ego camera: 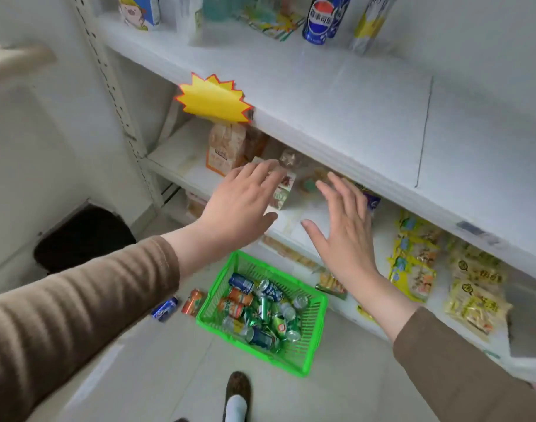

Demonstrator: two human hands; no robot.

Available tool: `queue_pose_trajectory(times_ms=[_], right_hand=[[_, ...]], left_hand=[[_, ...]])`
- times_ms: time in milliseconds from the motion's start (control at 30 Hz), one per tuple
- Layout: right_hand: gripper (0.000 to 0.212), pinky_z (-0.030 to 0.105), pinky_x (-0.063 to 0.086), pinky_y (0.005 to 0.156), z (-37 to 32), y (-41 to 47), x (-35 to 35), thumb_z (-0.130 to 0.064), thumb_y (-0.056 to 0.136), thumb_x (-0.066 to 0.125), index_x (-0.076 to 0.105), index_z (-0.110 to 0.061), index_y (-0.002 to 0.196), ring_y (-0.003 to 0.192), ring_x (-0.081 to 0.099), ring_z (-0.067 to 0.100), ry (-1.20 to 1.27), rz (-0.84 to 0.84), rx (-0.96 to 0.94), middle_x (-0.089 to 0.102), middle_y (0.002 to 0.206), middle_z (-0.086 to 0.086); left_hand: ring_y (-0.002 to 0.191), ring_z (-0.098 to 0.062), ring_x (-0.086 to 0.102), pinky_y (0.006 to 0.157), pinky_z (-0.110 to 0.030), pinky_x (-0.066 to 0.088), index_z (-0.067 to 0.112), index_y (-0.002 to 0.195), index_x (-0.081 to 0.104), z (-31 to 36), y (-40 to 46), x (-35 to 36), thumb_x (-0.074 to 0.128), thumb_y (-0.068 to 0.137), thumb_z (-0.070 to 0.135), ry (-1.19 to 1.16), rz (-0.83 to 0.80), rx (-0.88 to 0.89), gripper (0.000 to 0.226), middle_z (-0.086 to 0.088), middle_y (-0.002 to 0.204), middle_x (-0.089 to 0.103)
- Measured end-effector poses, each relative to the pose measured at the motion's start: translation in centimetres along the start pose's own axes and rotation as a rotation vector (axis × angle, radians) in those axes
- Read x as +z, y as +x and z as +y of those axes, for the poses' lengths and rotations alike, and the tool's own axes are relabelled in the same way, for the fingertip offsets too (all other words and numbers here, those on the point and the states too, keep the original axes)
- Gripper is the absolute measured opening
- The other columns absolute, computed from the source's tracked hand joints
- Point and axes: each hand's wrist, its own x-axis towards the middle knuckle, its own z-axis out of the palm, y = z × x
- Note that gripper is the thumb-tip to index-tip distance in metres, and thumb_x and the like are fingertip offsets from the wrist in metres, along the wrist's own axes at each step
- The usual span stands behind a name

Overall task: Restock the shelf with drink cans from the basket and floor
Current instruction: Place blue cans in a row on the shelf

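Observation:
A green plastic basket (315, 330) stands on the floor below me, holding several blue, orange and green drink cans (262, 312). Left of it an orange can (193, 301) and a blue can (165, 309) lie on the floor. My left hand (242, 202) and my right hand (342, 229) hover with straight fingers in front of the middle shelf (294, 220); both hold nothing. A blue cola can (320, 19) stands on the upper shelf (336, 95).
Snack packs (227, 147) sit on the middle shelf behind my hands; yellow packets (415, 263) fill the shelf to the right. A yellow starburst tag (213, 100) hangs from the upper shelf edge. A dark bin (84, 239) is at the left. My shoe (237, 391) is near the basket.

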Motion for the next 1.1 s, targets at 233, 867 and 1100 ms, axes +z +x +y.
queue_pose_trajectory(times_ms=[233, 867, 1100], right_hand=[[0.064, 0.046, 0.031, 0.117, 0.5, -12.6, 13.1, -0.032, 0.091, 0.066, 0.039, -0.021, 0.148, 0.141, 0.031, 0.028, 0.095, -0.336, 0.06, 0.031, 0.157, 0.002], [0.068, 0.043, 0.034, 0.115, 10.8, -31.1, 47.9, -0.027, 0.092, 0.068, 0.035, -0.015, 0.15, 0.137, 0.038, 0.031, 0.155, -1.002, 0.322, 0.048, 0.144, 0.008], [0.068, 0.04, 0.041, 0.103, 12.3, -34.1, 54.9, -0.029, 0.086, 0.074, 0.042, -0.016, 0.144, 0.127, 0.044, 0.029, 0.112, -1.12, 0.258, 0.052, 0.135, 0.006]], left_hand=[[0.129, -0.027, 0.041, 0.1, -0.039, 0.038, 0.021, 0.145, 0.031, -0.5, -12.4, 13.4, 0.064, 0.083, 0.037, -0.003, -0.39, -0.137, 0.073, -0.006, 0.152, 0.03], [0.138, -0.03, 0.033, 0.11, -0.046, 0.034, 0.016, 0.151, 0.023, 0.7, -24.7, 48.5, 0.058, 0.092, 0.036, -0.03, -0.873, -0.228, 0.072, -0.009, 0.157, 0.022], [0.136, -0.031, 0.036, 0.11, -0.047, 0.036, 0.017, 0.147, 0.028, 0.2, -25.5, 55.4, 0.059, 0.092, 0.037, -0.034, -0.925, -0.22, 0.067, -0.011, 0.155, 0.026]])
